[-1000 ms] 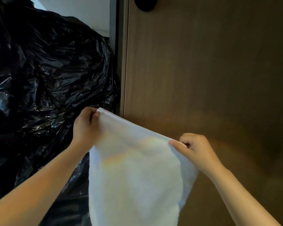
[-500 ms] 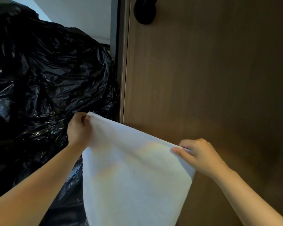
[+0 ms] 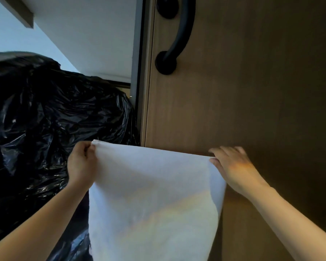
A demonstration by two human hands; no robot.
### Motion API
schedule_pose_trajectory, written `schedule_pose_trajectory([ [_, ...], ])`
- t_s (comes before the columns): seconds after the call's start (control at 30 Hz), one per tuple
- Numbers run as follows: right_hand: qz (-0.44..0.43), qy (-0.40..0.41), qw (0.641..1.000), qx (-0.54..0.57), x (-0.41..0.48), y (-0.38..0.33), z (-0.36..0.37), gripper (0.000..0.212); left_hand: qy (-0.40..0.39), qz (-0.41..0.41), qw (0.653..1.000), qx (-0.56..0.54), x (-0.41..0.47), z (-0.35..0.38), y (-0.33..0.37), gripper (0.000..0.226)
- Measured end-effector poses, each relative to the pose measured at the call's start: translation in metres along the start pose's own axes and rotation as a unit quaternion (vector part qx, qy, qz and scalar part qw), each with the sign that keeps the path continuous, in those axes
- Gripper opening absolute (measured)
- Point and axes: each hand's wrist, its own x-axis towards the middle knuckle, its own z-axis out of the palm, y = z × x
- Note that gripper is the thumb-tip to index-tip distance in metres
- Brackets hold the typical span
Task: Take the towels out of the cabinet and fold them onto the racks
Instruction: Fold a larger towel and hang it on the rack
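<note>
A white towel (image 3: 154, 200) is held up in the air in front of a wooden door (image 3: 252, 91), and its lower part hangs down out of the view. The upper left corner is gripped by the left hand (image 3: 81, 166), whose fingers (image 3: 87, 149) are curled tightly round the cloth. The upper right corner is pinched by the right hand (image 3: 233, 168) between the thumb and the fingers (image 3: 226, 150), which are stretched more loosely behind the edge. The top edge is pulled almost straight between the two hands. A black handle (image 3: 179, 31) is seen higher on the door, and a large black plastic bag (image 3: 45, 129) is standing just beside the towel on the left. No rack is visible, so it cannot be told how near it is. It is judged that the weaker hold on the right could be lost if the towel is shaken or folded quickly, and then this corner would drop. The hanging part could also be dragged against the bag, and the fold could come out uneven if the two corners are not kept level.
</note>
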Motion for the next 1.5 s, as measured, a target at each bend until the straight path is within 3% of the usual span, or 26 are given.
schedule_pose_trajectory([
  [0.13, 0.010, -0.096, 0.994, -0.042, 0.017, -0.002, -0.015, 0.046, 0.003, 0.027, 0.999, -0.018, 0.011, -0.007, 0.016, 0.019],
  [0.37, -0.005, -0.066, 0.997, -0.045, 0.022, -0.001, -0.032, 0.034, 0.016, 0.032, 0.999, -0.035, 0.006, -0.020, 0.021, 0.012],
  [0.63, 0.005, 0.026, 0.999, 0.041, 0.004, -0.003, -0.017, 0.019, 0.008, 0.036, 0.998, -0.043, -0.005, -0.021, 0.018, 0.016],
  [0.77, -0.002, 0.057, 0.998, 0.032, -0.010, -0.004, -0.009, 0.016, -0.004, 0.025, 0.999, -0.047, -0.015, -0.024, 0.013, 0.016],
  [1.0, 0.029, -0.020, 0.999, 0.002, -0.046, -0.009, 0.026, 0.021, -0.055, -0.020, 0.995, -0.083, -0.039, -0.028, 0.000, 0.018],
  [1.13, 0.047, -0.127, 0.991, 0.014, -0.060, -0.015, 0.056, 0.019, -0.070, -0.037, 0.991, -0.104, -0.055, -0.027, -0.004, 0.017],
  [1.23, 0.066, -0.158, 0.985, 0.013, -0.064, -0.029, 0.062, 0.021, -0.093, -0.037, 0.989, -0.107, -0.070, -0.027, -0.005, 0.018],
  [1.3, 0.061, -0.162, 0.983, 0.061, -0.062, -0.046, 0.060, 0.028, -0.127, -0.025, 0.985, -0.112, -0.086, -0.027, -0.002, 0.018],
  [1.37, 0.047, -0.143, 0.971, 0.186, -0.058, -0.070, 0.053, 0.034, -0.171, -0.011, 0.979, -0.108, -0.105, -0.024, 0.001, 0.017],
  [1.5, 0.026, -0.116, 0.917, 0.381, -0.063, -0.121, 0.035, 0.039, -0.240, 0.002, 0.965, -0.102, -0.144, -0.020, 0.009, 0.012],
])
